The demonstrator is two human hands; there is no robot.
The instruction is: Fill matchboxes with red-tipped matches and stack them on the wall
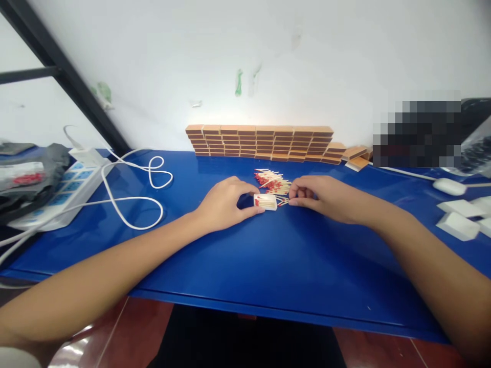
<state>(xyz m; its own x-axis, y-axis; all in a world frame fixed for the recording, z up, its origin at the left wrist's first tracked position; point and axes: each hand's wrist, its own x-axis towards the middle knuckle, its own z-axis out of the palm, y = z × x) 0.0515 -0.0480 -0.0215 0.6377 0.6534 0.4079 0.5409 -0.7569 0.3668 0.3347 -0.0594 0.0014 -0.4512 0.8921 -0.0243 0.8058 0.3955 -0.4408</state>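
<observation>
A small white matchbox tray lies on the blue table with several red-tipped matches inside. My left hand grips its left end between thumb and fingers. Just right of the tray, my right hand has its fingertips pinched together on matches at the tray's right end; how many it holds I cannot make out. Behind the tray lies a loose heap of matches with red heads, mostly pointing left.
Brown matchbox sleeves are stacked in rows against the wall. More white trays lie at the right. A white power strip and a looped white cable occupy the left. The blue table has its front edge near me.
</observation>
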